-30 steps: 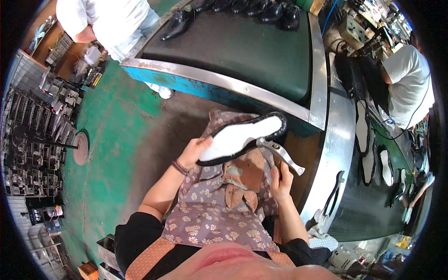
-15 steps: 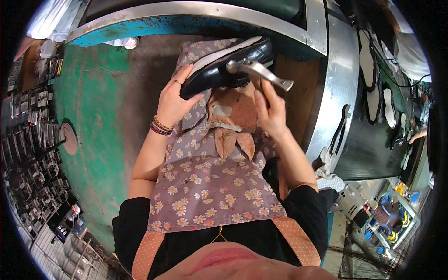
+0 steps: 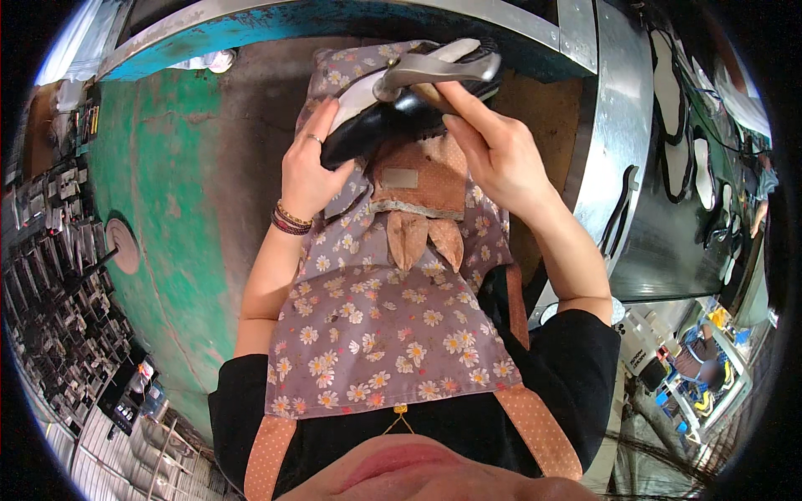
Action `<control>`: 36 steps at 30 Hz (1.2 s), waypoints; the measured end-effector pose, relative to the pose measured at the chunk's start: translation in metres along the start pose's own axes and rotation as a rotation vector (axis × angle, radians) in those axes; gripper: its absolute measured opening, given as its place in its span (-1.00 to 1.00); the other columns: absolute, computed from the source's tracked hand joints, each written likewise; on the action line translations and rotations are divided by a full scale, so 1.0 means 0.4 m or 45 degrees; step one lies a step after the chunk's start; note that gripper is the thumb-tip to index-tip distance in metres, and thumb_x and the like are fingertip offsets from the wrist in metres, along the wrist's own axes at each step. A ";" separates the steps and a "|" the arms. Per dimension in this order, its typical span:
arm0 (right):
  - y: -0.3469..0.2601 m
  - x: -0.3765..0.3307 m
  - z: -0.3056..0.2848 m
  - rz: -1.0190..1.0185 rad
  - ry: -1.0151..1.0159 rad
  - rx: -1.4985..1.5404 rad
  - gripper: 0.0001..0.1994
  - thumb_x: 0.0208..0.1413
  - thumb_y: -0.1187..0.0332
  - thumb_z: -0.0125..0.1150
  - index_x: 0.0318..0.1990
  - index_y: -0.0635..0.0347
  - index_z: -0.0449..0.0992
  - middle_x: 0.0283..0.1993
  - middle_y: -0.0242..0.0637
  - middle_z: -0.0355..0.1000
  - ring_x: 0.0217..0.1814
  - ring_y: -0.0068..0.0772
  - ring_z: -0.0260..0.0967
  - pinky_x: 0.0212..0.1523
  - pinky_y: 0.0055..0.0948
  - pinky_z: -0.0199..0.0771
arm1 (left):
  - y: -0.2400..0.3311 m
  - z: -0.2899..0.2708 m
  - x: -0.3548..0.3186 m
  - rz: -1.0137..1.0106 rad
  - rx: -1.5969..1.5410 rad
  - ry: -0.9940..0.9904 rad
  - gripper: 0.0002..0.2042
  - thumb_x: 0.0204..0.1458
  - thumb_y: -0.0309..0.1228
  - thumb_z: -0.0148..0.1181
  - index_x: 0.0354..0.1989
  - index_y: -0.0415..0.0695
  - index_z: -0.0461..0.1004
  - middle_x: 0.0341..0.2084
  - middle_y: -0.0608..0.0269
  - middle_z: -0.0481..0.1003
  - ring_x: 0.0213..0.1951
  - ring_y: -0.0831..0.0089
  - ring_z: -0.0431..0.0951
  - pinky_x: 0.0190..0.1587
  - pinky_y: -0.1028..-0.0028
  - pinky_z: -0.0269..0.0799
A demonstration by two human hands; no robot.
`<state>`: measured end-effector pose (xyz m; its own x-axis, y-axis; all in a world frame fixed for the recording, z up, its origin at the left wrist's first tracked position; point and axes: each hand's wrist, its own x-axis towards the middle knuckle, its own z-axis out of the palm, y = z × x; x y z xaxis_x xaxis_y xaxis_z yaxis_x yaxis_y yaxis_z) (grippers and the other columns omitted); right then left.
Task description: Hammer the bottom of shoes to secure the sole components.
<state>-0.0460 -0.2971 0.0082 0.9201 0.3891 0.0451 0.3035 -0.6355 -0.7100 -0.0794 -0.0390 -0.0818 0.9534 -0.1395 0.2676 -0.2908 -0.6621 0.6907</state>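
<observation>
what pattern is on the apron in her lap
The apron is greyish purple with small white-and-yellow daisies; the head view shows it.

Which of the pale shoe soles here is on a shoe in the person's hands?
The white sole on the black shoe over the apron; the other soles lie flat on the dark bench at right.

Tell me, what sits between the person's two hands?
In the head view, a black shoe lies between the left hand and right hand, with a metal tool pressed on it.
</observation>
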 end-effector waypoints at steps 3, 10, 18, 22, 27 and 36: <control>-0.057 0.021 -0.029 -0.309 0.431 0.189 -0.56 0.14 0.49 0.22 0.20 0.22 0.40 -0.10 0.06 0.52 -0.15 0.04 0.54 -0.18 -0.31 0.55 | 0.004 -0.003 0.014 -0.050 0.019 0.016 -0.27 -0.22 -0.55 0.33 0.28 -0.15 0.31 0.15 -0.03 0.43 0.17 0.11 0.46 0.19 0.32 0.37; -0.030 -0.014 0.019 -0.183 0.033 -0.159 -0.59 0.17 0.33 0.19 0.19 -0.03 0.42 -0.43 -0.14 0.47 -0.44 0.00 0.49 -0.47 -0.12 0.50 | 0.010 0.017 0.015 -0.120 0.011 -0.007 -0.25 -0.31 -0.51 0.37 0.24 -0.15 0.33 0.11 -0.04 0.45 0.13 0.10 0.47 0.17 0.31 0.41; -0.036 -0.015 0.053 -0.258 0.045 -0.186 -0.55 0.15 0.33 0.20 0.22 -0.07 0.39 -0.52 -0.16 0.36 -0.51 0.00 0.43 -0.49 -0.11 0.46 | 0.067 0.004 0.044 -0.318 0.138 -0.109 -0.34 -0.25 -0.38 0.39 0.17 -0.14 0.40 -0.11 -0.06 0.55 -0.06 0.03 0.57 -0.02 0.22 0.49; -0.046 -0.014 0.017 -0.361 0.293 0.039 -0.62 0.11 0.38 0.25 0.11 0.14 0.47 -0.43 -0.16 0.44 -0.47 -0.02 0.46 -0.48 -0.17 0.49 | 0.076 0.001 0.050 -0.401 0.200 -0.188 -0.33 -0.27 -0.39 0.39 0.17 -0.13 0.40 -0.13 -0.06 0.56 -0.08 0.02 0.57 -0.03 0.21 0.50; -0.018 -0.037 0.037 -0.150 -0.032 -0.183 -0.73 0.13 0.44 0.21 0.00 0.19 0.51 -0.20 0.03 0.52 -0.30 0.12 0.50 -0.33 -0.17 0.56 | 0.077 -0.001 0.045 -0.351 0.162 -0.150 -0.30 -0.28 -0.42 0.36 0.21 -0.11 0.37 -0.09 -0.03 0.55 -0.05 0.06 0.56 -0.01 0.23 0.50; 0.036 -0.049 0.040 -0.060 -0.018 -0.208 -0.67 0.11 0.46 0.26 0.06 0.22 0.48 -0.17 0.05 0.51 -0.26 0.08 0.52 -0.29 -0.21 0.54 | 0.061 -0.008 0.056 -0.339 0.219 -0.172 -0.30 -0.29 -0.37 0.31 0.21 -0.09 0.38 -0.24 -0.11 0.57 -0.17 -0.02 0.58 -0.09 0.18 0.49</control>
<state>-0.0638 -0.3034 -0.0141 0.9008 0.4293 0.0650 0.3833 -0.7158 -0.5838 -0.0652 -0.0560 -0.0569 0.9994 -0.0342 -0.0062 -0.0237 -0.8013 0.5978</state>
